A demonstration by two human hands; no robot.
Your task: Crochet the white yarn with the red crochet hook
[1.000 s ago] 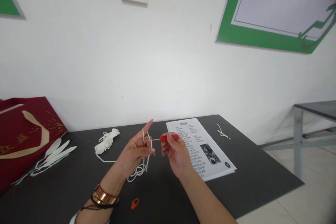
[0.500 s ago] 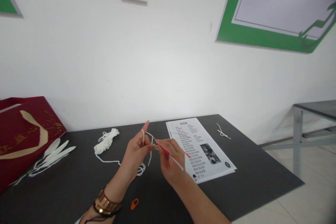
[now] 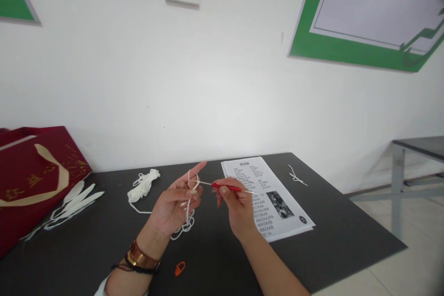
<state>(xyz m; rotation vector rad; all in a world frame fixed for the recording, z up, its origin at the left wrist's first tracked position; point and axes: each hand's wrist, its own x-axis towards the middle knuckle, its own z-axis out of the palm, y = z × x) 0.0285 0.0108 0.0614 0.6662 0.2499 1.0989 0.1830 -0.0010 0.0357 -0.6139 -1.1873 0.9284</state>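
Note:
My left hand [image 3: 178, 206] pinches white yarn [image 3: 188, 212] between thumb and fingers, its index finger stretched out with the strand looped over it. Pointing left, a crochet hook with a red handle [image 3: 227, 188] lies in the closed fingers of my right hand [image 3: 236, 203]. The hook's metal shaft reaches into the yarn at my left fingers; its other thin end sticks out to the right. Loose yarn hangs below my left hand onto the black table [image 3: 215, 259]. Exactly how the yarn wraps the hook tip is too small to tell.
A white yarn bundle [image 3: 143, 186] sits behind my left hand. Printed sheets [image 3: 284, 222] lie at the right, with a short tied yarn piece [image 3: 296, 176] beyond. An orange stitch marker [image 3: 180, 268] is near the front. White leaf-shaped pieces [image 3: 78, 201] lie by a red bag [image 3: 38, 175].
My right hand came in against the left fingers with the hook tilted, then drew back right; the hook now lies nearly level, its shaft at the yarn. The view has shifted slightly.

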